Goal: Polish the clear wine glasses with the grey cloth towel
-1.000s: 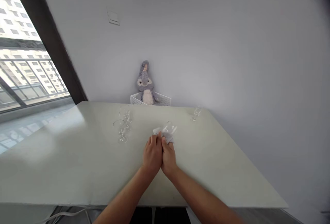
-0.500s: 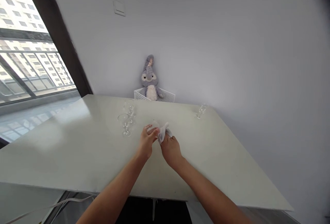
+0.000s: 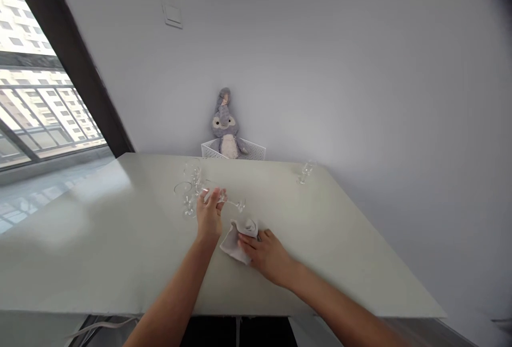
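My left hand point(image 3: 209, 218) is closed around the bowl of a clear stemmed glass point(image 3: 240, 206). The glass lies nearly on its side in the air, its stem and foot pointing right. Lower and to the right, my right hand point(image 3: 270, 257) has its fingers on a crumpled white cloth point(image 3: 232, 243), which lies at or just over the tabletop. Just left of my left hand stands an upright stemmed glass point(image 3: 189, 202), with another clear glass point(image 3: 193, 171) close behind it.
One more stemmed glass point(image 3: 306, 171) stands at the back right of the white table point(image 3: 100, 261). Behind the far edge, a grey plush rabbit point(image 3: 229, 134) sits in a white perforated basket point(image 3: 256, 151) against the wall. A window is at the left.
My hands have moved apart. The left has brought the glass left and tipped it sideways; the right has drawn the cloth off it, down towards me, and the cloth has spread out.
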### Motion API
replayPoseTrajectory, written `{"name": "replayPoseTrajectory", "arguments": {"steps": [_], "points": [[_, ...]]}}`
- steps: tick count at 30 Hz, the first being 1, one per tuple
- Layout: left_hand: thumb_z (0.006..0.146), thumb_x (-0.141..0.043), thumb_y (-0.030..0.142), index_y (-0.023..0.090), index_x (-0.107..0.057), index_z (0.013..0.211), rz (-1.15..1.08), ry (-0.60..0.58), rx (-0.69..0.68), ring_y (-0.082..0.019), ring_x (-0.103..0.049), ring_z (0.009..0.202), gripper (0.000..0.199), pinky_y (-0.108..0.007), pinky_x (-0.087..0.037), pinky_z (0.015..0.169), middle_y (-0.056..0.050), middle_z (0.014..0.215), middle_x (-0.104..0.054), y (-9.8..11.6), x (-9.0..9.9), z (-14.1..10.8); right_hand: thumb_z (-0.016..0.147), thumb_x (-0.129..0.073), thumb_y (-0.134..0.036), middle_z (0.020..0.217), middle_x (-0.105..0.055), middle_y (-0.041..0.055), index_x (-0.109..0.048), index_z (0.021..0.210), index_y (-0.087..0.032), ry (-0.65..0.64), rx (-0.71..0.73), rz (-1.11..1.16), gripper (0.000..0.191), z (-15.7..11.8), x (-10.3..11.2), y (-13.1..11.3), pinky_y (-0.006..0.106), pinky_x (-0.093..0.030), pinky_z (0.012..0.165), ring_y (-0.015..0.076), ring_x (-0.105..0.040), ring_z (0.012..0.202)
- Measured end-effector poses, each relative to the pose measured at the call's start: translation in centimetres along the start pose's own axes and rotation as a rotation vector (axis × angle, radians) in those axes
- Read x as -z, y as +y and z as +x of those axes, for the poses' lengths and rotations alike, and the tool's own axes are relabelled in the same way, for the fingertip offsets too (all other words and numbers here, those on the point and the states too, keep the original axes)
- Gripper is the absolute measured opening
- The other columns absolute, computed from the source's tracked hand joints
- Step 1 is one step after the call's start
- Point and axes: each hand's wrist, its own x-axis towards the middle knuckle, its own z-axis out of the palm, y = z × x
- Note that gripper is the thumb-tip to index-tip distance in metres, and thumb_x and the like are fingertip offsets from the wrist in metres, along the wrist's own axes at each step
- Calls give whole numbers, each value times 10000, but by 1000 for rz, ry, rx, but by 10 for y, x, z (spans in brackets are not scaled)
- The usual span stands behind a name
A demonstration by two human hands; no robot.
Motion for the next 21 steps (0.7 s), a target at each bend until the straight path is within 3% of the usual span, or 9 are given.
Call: {"name": "replayPoseTrajectory", "arguments": {"steps": [3, 7, 9, 13, 17, 21], "points": [[696, -648, 332, 227, -395, 1049, 78, -17, -66, -168, -595, 922, 446, -358, -457, 841, -48, 972, -572, 4, -1, 2, 735, -502, -566, 1146, -572, 45, -476, 1192, -278, -71, -44, 185, 541, -5, 21, 4, 298, -412, 705, 204, -569, 879], [695, -643, 344, 245, -356, 1136, 241, -177, -117, -199, -532, 1040, 536, -353, -443, 855, -100, 1133, -513, -6, -18, -20, 852, -371, -462, 940, -631, 55, -486, 1180, -233, 121, -384, 171, 416, 12, 46, 16, 254, -386, 626, 163, -591, 756], [692, -643, 340, 247, -343, 1152, 282, -316, -109, -213, -509, 1074, 557, -347, -443, 853, -106, 1145, -505, -15, -32, -36, 854, -382, -421, 921, -634, 58, -507, 1149, -218, 168, -494, 136, 379, 25, 46, 23, 250, -376, 602, 163, -591, 740], [705, -623, 316, 262, -286, 1241, 468, -524, -135, -232, -449, 1143, 635, -378, -416, 883, -117, 1216, -463, -28, -48, -52, 829, -412, -302, 810, -657, 10, -624, 851, -240, 139, -603, 169, 222, 36, 23, 50, 226, -351, 563, 152, -593, 706], [719, -591, 283, 288, -281, 1275, 809, -608, -305, -220, -394, 1184, 637, -401, -389, 903, -87, 1269, -425, -39, -28, -37, 788, -456, -316, 768, -668, 25, -648, 838, -230, 206, -887, 221, 216, 16, -1, 108, 232, -364, 600, 169, -595, 720], [739, -534, 261, 261, -384, 1202, 978, -466, -375, -207, -512, 1028, 486, -398, -442, 804, -76, 1102, -533, -57, 8, -15, 787, -441, -351, 781, -665, 73, -653, 874, -168, 264, -1150, 246, 293, -14, -13, 176, 243, -384, 630, 186, -594, 736]]}}
